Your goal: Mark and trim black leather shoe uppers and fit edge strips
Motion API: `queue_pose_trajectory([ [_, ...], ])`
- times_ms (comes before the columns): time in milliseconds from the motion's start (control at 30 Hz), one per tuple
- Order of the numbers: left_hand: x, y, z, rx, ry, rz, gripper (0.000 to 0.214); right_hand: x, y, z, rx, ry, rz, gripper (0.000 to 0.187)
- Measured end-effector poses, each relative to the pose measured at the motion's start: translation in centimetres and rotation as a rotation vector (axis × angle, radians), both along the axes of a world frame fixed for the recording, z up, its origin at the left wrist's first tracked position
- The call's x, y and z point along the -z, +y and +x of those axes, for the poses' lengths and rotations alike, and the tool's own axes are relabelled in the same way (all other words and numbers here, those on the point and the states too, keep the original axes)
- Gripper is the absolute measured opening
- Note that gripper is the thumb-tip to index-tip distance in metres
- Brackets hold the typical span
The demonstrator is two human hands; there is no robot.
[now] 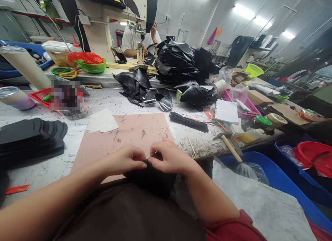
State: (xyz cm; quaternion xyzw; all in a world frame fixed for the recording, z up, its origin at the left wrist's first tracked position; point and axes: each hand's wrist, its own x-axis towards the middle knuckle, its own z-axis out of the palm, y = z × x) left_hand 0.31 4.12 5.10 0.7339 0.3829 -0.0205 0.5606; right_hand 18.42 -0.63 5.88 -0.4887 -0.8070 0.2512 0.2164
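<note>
Left forearm (pixel 75 180) slanted in from lower left, right forearm (pixel 207 187) from lower right; both bare. Left hand (pixel 127 159) and right hand (pixel 167 156) came close together, fingertips just beside each other. Each pinched, thumb toward bent index finger, remaining fingers curled. Hands looked level, thumbs pointing inward.

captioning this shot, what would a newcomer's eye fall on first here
Probably the tall heap of black pieces, right of the sewing machine at the back. Front and centre, the left hand and right hand pinch a dark piece, with a pink mat beyond. At far right, a bright red basin sits in a blue tub.
</note>
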Motion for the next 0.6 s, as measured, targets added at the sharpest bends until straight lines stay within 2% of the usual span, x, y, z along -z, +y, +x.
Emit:
queue_pose_trajectory([
  [200,0.8,-0.3,0.0,-0.137,-0.112,-0.070,0.024,0.7,-0.6,0.7,0.075,0.076,-0.140,0.009],
  [300,1.0,-0.5,0.0,-0.144,-0.135,-0.117,0.024,1.1,-0.8,0.9,0.096,0.117,-0.183,0.009],
  [400,0.8,-0.4,-0.2,-0.065,-0.111,-0.091,0.023,1.1,-0.8,0.9,0.101,0.126,-0.171,0.007],
  [600,-0.8,0.0,0.0,0.185,-0.003,0.150,0.019,0.4,-1.0,0.4,0.060,0.077,-0.093,0.004],
])
